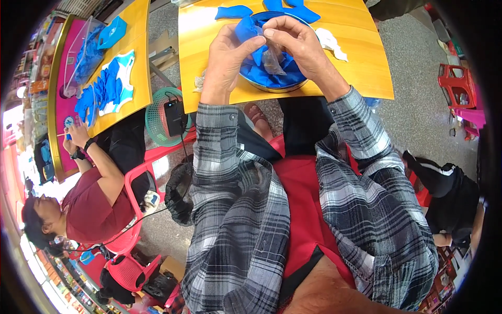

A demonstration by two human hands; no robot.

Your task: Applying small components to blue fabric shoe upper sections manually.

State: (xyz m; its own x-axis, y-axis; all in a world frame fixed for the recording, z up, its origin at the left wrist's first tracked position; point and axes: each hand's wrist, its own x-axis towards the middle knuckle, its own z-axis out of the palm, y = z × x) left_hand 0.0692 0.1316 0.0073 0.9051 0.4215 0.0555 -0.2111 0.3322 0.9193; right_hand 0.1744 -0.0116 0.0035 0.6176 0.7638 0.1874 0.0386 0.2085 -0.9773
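My left hand (pixel 226 58) is closed, fingers and thumb pinching a blue cloth piece (pixel 248 30) over a round basin. My right hand (pixel 299 44) is closed too, its thumb and fingertips pinched close to the left thumb. Between them hangs a crumpled, see-through plastic bag (pixel 273 62), its top near the right fingertips. Below, the basin (pixel 282 89) stands by the near edge of the yellow table (pixel 361 63), full of blue cloth pieces (pixel 261 75). My hands hide part of its rim.
More blue pieces (pixel 234 12) lie at the table's far side, and a white crumpled piece (pixel 330 43) lies right of the basin. On the left, a seated person (pixel 99 204) handles blue pieces at another yellow table (pixel 137 47). A green basket (pixel 157 118) stands between the tables.
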